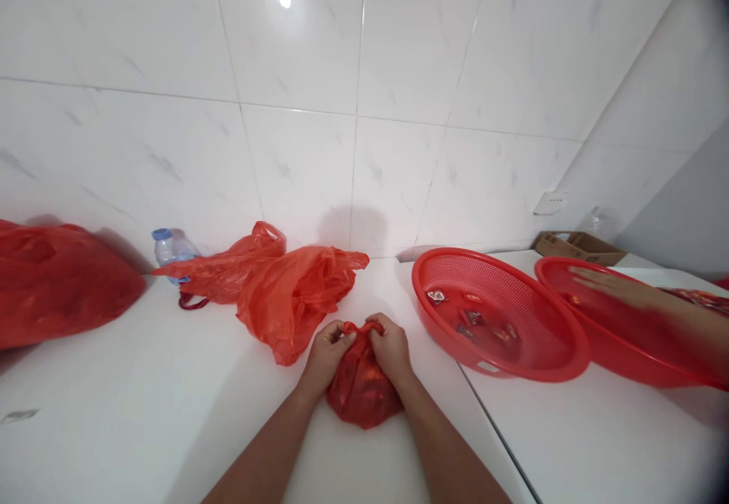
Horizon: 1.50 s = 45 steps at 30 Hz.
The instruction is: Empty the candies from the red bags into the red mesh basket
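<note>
A small red plastic bag (364,394) rests on the white table, bulging with contents that show only dimly through the film. My left hand (329,348) pinches its gathered top on one side. Opposite, my right hand (390,344) is closed on the same top edge, fingers and thumb pressed together. Just beyond my hands lies a loose heap of crumpled red plastic bags (301,291). To the right stands a red perforated basket (547,314) with several small wrapped packets (472,316) at its bottom.
Against the wall is a clear bottle with a blue cap (162,244). A large filled red bag (62,284) sits at far left. Another red basket (620,352) is at right, with another person's blurred hand (615,288) over it. A cardboard box (581,247) stands behind.
</note>
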Each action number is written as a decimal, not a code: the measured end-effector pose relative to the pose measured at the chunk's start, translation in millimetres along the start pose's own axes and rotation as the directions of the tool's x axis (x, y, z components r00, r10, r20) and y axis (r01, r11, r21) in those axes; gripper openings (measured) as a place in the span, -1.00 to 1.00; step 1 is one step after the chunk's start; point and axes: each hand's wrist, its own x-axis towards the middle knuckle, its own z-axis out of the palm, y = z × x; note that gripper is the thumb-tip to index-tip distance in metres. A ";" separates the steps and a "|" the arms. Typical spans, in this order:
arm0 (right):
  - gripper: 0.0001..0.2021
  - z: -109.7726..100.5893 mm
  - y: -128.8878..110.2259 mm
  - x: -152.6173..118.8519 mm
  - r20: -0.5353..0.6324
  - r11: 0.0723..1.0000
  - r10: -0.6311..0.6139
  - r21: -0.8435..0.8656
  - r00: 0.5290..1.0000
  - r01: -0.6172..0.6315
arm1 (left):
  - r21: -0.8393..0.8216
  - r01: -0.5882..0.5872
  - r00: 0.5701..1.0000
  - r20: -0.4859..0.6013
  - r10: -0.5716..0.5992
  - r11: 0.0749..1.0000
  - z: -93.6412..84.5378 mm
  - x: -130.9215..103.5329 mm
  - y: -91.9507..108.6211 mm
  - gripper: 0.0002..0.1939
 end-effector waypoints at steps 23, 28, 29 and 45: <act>-0.82 -7.6 17.4 13.1 -0.022 0.992 -0.015 0.126 1.000 0.018 | 0.522 -0.491 0.864 0.398 0.310 0.698 11.5 -82.5 6.8 -0.77; -0.82 -10.9 18.2 15.7 -0.050 0.997 -0.078 0.017 0.996 0.079 | 0.582 -0.585 0.803 0.514 0.301 0.565 3.3 -100.5 8.6 -0.77; -0.81 -11.6 17.5 16.1 -0.056 0.996 -0.087 0.010 0.995 0.088 | 0.590 -0.595 0.800 0.498 0.334 0.545 0.8 -98.9 9.3 -0.79; -0.49 -33.4 48.3 20.3 0.175 0.515 0.016 -0.845 0.984 0.142 | 0.846 -0.373 0.928 0.341 0.152 0.381 -6.2 -89.2 -8.9 -0.26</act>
